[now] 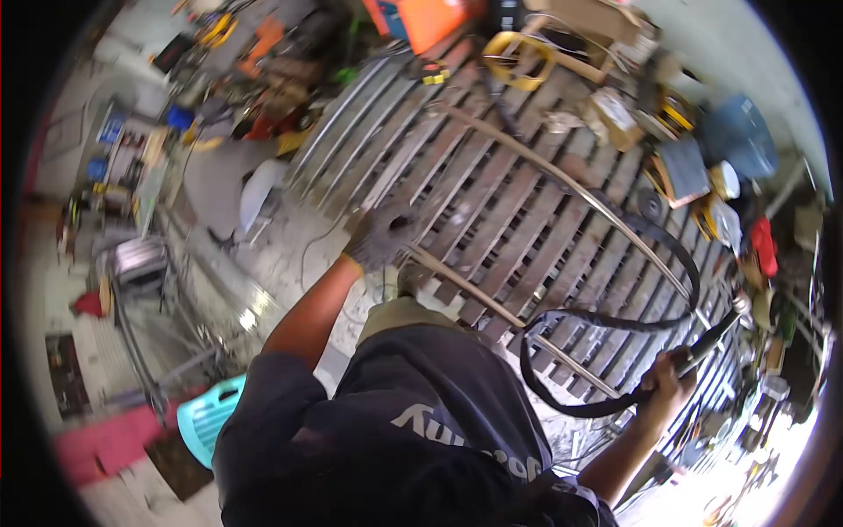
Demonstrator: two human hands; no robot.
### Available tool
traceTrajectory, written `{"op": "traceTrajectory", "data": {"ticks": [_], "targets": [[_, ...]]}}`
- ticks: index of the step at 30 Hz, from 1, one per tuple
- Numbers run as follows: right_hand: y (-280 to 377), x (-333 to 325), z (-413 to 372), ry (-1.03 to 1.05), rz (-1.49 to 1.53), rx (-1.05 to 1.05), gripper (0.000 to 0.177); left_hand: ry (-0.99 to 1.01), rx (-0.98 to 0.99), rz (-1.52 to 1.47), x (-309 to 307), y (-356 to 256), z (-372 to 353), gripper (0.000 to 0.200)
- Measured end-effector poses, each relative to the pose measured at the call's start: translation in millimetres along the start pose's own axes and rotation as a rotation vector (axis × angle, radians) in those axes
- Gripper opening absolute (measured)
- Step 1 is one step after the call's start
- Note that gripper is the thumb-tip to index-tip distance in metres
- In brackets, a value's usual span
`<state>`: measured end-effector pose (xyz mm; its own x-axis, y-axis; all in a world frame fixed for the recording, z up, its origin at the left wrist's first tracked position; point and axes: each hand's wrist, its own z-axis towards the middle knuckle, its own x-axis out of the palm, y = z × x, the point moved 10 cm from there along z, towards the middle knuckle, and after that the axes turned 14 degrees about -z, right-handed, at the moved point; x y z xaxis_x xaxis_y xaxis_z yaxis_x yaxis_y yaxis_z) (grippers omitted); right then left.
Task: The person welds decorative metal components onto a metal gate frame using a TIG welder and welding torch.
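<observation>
My right hand [669, 386], bare, is closed around the black handle of what looks like a welding torch [702, 348], its pale head pointing up and right. From the handle a black sleeved cable [606, 323] loops over the slatted metal bench [492, 189]. A grey work glove covers my left hand [383, 235], which is at the bench's near left edge beside the end of a long metal tube [479, 294]. Blur hides whether its fingers grip the tube. A second long tube [580, 189] lies farther across the slats, roughly parallel.
At the bench's far side are a yellow ring-shaped object [520, 61], a tape measure [434, 72] and a cardboard box [617, 119]. A blue container [740, 136] stands far right. Tools crowd the upper left, and a turquoise plastic item [209, 420] is at lower left.
</observation>
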<state>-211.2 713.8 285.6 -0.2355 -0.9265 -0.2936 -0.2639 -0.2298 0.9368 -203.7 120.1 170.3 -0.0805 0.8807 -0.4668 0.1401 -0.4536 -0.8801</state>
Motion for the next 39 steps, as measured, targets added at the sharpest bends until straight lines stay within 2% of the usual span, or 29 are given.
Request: {"op": "traceTrajectory", "data": {"ticks": [3, 5, 6, 7, 8, 10, 13, 14, 16, 17, 20, 21, 23, 26, 27, 30, 35, 37, 39], "targets": [[37.8, 81.3, 0.7, 0.275, 0.258, -0.123, 0.03, -0.154, -0.115, -0.275, -47.1, 44.5, -126.9, 0.019], [67.5, 154.1, -13.6, 0.488, 0.341, -0.158, 0.027, -0.177, -0.342, -0.401, -60.4, 58.8, -182.5, 0.018], [77.6, 189.0, -27.2, 0.486, 0.309, -0.158, 0.027, -0.186, -0.424, -0.442, -64.4, 66.8, -202.7, 0.019], [82.6, 227.6, -43.3, 0.555, 0.316, -0.158, 0.026, -0.207, -0.384, -0.397, -71.2, 68.7, -217.6, 0.019], [82.9, 265.4, -60.6, 0.619, 0.322, -0.157, 0.025, -0.242, -0.346, -0.485, -76.0, 74.1, -229.6, 0.018], [86.7, 331.7, -108.1, 0.681, 0.246, -0.189, 0.023, -0.215, -0.145, -0.433, -88.9, 77.3, -252.1, 0.02], [97.3, 419.6, -173.0, 0.824, 0.155, -0.218, 0.022, -0.19, -0.072, -0.252, -131.7, 73.3, -276.6, 0.022], [102.0, 443.8, -194.6, 0.853, 0.117, -0.216, 0.025, -0.17, -0.066, -0.233, -146.2, 75.7, -288.3, 0.023], [115.1, 487.3, -235.0, 0.934, -0.033, -0.339, 0.034, -0.122, -0.051, -0.207, -172.2, 88.1, -305.8, 0.024], [113.4, 502.4, -247.1, 0.972, -0.092, -0.33, 0.041, -0.152, 0.014, -0.146, -184.8, 91.7, -315.1, 0.023], [122.3, 548.5, -283.8, 1.023, -0.19, -0.433, 0.043, -0.116, 0.014, -0.126, -221.7, 116.3, -330.0, 0.024], [121.7, 558.9, -291.9, 1.016, -0.216, -0.415, 0.042, -0.139, 0.076, -0.103, -227.0, 129.1, -334.0, 0.024], [124.5, 575.2, -305.2, 0.979, -0.253, -0.381, 0.04, -0.151, 0.035, -0.182, -249.7, 135.4, -334.3, 0.023], [113.7, 592.1, -303.1, 0.939, -0.48, -0.285, 0.036, -0.122, 0.034, -0.18, -284.9, 129.3, -317.6, 0.021], [116.2, 602.9, -306.0, 0.919, -0.411, -0.271, 0.031, -0.101, 0.042, -0.163, -293.8, 129.2, -308.5, 0.02], [119.1, 636.3, -303.0, 0.984, -0.489, -0.218, 0.034, -0.038, 0.12, -0.155, -319.0, 134.0, -273.1, 0.018], [142.3, 707.6, -277.1, 0.984, -0.691, -0.318, 0.04, 0.053, 0.21, -0.149, -360.7, 139.7, -194.5, 0.017], [156.1, 741.7, -259.0, 0.986, -0.597, -0.318, 0.042, 0.077, 0.277, -0.089, -383.2, 142.2, -155.5, 0.016], [152.8, 774.5, -229.5, 0.961, -0.501, -0.363, 0.04, 0.109, 0.227, -0.058, -408.7, 147.7, -115.4, 0.015]]}}
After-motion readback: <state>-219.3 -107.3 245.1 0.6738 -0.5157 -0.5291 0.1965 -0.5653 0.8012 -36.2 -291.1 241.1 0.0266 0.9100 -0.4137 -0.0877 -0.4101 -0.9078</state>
